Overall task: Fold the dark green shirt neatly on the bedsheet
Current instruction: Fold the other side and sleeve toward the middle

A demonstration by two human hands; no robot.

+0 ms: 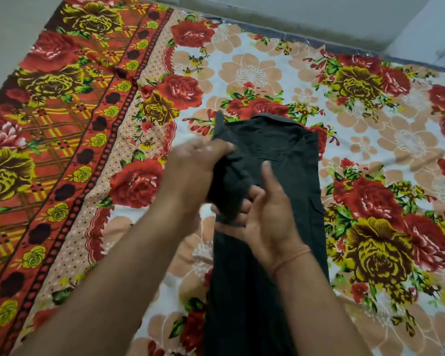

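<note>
The dark green shirt [285, 160] lies as a long narrow strip on the flowered bedsheet [254, 73], collar end away from me. My left hand [193, 170] grips a bunched sleeve of the shirt at its left side and holds it lifted off the cloth. My right hand [262, 217] holds the lower end of that same sleeve between thumb and fingers, just above the shirt's body. A thin orange thread circles my right wrist. My forearms hide part of the shirt's lower half.
The bedsheet has a red and yellow checked border [49, 140] along its left side. A grey floor and wall [306, 11] run beyond the far edge. The sheet stretches wide to the right of the shirt.
</note>
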